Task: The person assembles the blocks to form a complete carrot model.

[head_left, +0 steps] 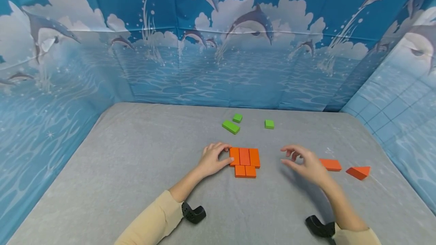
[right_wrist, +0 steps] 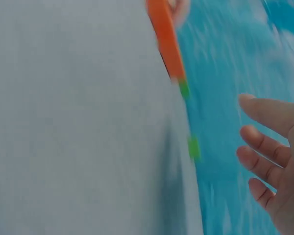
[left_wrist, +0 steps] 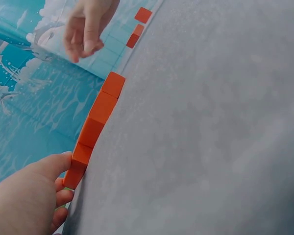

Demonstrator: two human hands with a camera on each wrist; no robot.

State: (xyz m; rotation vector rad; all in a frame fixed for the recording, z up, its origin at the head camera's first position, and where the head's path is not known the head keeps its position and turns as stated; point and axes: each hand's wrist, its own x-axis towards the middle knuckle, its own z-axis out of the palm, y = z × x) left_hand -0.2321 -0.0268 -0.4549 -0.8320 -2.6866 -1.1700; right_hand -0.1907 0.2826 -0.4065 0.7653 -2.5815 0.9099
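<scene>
Several orange blocks [head_left: 244, 157] lie flat and side by side on the grey cloth, three in the back row and two smaller ones in front. At the left end of the back row, my left hand [head_left: 212, 158] holds an orange block [head_left: 234, 153] between thumb and fingers. The left wrist view shows the thumb against that block's near side, with the other fingers partly hidden behind it. My right hand [head_left: 304, 163] hovers above the cloth to the right of the group. Its fingers [right_wrist: 264, 107] are spread and relaxed, with nothing between them.
Behind the group lie a long green block [head_left: 231, 127] and two small green blocks, one near it [head_left: 237, 117] and another farther right [head_left: 269, 124]. Beyond my right hand are a flat orange block [head_left: 331, 165] and an orange triangular block [head_left: 358, 172]. A dolphin-print curtain [head_left: 204, 75] encloses the table.
</scene>
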